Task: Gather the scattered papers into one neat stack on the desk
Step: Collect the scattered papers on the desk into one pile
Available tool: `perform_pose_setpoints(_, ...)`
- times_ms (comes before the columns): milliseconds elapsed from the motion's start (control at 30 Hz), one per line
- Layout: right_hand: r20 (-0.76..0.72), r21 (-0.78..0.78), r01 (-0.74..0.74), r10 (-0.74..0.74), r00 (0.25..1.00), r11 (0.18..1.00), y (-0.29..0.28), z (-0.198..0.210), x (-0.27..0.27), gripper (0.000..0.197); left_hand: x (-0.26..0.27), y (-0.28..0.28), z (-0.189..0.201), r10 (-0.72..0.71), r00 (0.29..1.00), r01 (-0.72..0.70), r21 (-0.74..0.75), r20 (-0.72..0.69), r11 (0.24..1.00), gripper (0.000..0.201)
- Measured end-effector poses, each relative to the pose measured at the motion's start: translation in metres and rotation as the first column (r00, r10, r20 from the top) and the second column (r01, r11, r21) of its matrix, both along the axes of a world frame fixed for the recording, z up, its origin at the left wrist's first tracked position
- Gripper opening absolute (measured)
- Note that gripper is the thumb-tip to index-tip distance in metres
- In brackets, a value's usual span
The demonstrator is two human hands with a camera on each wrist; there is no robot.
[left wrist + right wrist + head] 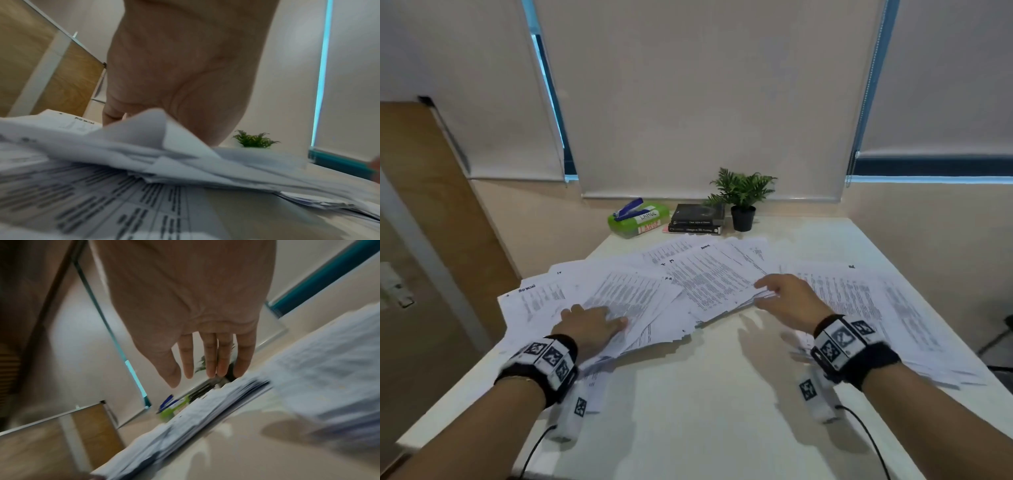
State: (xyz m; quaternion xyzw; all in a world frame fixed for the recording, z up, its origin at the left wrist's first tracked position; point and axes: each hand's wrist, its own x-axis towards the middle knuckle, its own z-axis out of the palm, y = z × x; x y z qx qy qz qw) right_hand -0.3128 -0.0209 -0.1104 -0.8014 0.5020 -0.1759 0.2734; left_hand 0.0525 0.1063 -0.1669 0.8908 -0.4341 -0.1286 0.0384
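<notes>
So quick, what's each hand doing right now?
Left hand: open, pressing flat on the papers.
Right hand: open, fingers straight, holding nothing.

Matt white printed papers (715, 281), smooth pale desk (688, 394), glossy green plastic box (638, 221), wood-grain panel (421, 205)

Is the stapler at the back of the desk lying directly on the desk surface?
No, the blue stapler rests on top of the green box, not on the desk.
</notes>
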Motion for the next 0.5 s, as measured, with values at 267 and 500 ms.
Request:
perform_pose_setpoints(267, 0.006, 0.21, -0.154, 0.156, 0.988, 0.966, 0.027, -0.022, 0.126, 0.064, 0.033, 0.001, 0.01, 0.165, 0.984, -0.171, -0.108, -0.063, 0.979, 0.096)
perform_pose_setpoints(500, -0.13, 0.178, -0.018, 0.042, 0.991, 0.984, 0.021, -0.047, 0.162, 0.031, 0.065, 0.003, 0.005, 0.127, 0.951, -0.181, -0.177, -0.281, 0.967, 0.062)
